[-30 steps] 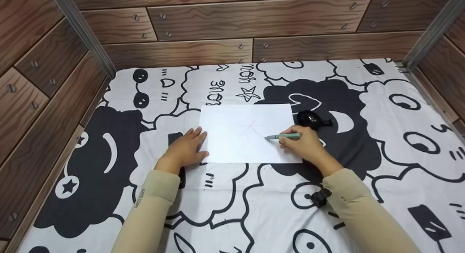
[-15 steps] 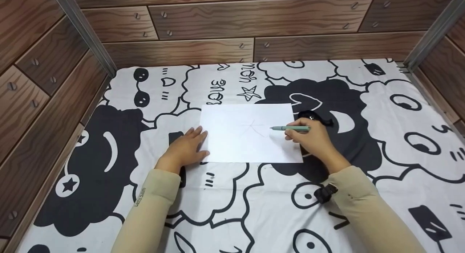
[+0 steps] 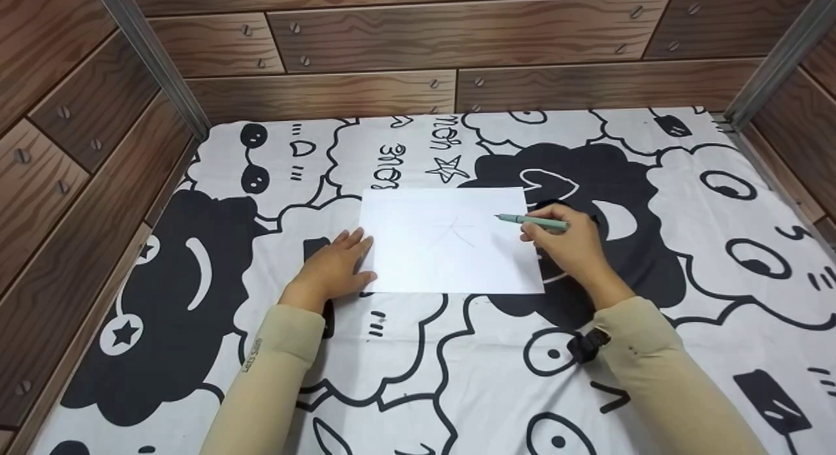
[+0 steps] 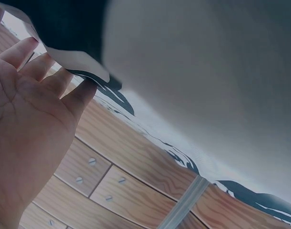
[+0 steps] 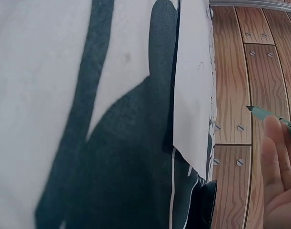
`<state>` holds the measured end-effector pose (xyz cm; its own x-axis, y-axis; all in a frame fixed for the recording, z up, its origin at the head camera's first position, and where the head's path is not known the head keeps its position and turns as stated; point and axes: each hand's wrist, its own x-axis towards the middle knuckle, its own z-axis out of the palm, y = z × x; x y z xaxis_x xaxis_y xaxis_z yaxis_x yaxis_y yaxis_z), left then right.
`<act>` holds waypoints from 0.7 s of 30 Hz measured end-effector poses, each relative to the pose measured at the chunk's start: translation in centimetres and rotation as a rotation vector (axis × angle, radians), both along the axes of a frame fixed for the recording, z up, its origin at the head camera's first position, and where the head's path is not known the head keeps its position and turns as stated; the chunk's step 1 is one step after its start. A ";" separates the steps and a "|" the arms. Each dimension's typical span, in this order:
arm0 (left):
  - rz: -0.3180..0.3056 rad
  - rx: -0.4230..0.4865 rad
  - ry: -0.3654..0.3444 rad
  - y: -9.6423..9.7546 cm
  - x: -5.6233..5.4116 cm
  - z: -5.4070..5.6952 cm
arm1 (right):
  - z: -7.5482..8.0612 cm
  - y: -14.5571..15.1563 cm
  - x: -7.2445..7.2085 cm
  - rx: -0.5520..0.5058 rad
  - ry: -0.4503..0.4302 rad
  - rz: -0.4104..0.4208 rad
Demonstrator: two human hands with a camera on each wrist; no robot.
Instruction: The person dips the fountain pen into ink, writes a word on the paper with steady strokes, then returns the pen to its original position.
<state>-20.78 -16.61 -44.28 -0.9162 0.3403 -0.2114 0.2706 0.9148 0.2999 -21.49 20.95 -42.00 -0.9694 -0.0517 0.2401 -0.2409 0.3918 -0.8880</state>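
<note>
A white sheet of paper [image 3: 418, 266] lies on the patterned cloth, with a few thin, faint crossing strokes near its middle. My left hand [image 3: 332, 269] rests at the sheet's left edge, fingers spread; the left wrist view shows its palm side. My right hand [image 3: 567, 245] pinches a green pen [image 3: 537, 222] over the sheet's right side. In the right wrist view, the pen [image 5: 262, 114] has its dark tip apart from the paper [image 5: 193, 86]. Behind the right hand, a shiny black rounded object is mostly hidden.
Black-and-white cartoon cloth [image 3: 392, 416] covers the surface. Wood-patterned panels [image 3: 366, 40] stand at the back and both sides, with grey metal posts [image 3: 160, 70] at the far corners. A black strap piece [image 3: 588, 346] sits at the right sleeve.
My right hand has lifted the pen off the end of a stroke and moved it up and to the right, covering more of the black object. The left hand stays still.
</note>
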 end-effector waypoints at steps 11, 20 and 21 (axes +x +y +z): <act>0.006 -0.006 -0.003 0.0 -0.1 -0.1 | 2.5 -0.7 1.5 -0.009 0.050 -0.023; -0.001 -0.006 0.001 0.0 0.1 0.1 | 2.1 0.1 1.3 -0.106 0.058 -0.022; 0.001 -0.007 0.000 0.0 0.0 0.1 | 2.0 0.3 1.3 -0.111 0.062 -0.024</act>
<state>-20.74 -16.58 -44.22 -0.9165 0.3380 -0.2138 0.2697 0.9171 0.2937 -20.22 21.20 -39.96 -0.9532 0.0015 0.3024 -0.2882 0.2987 -0.9098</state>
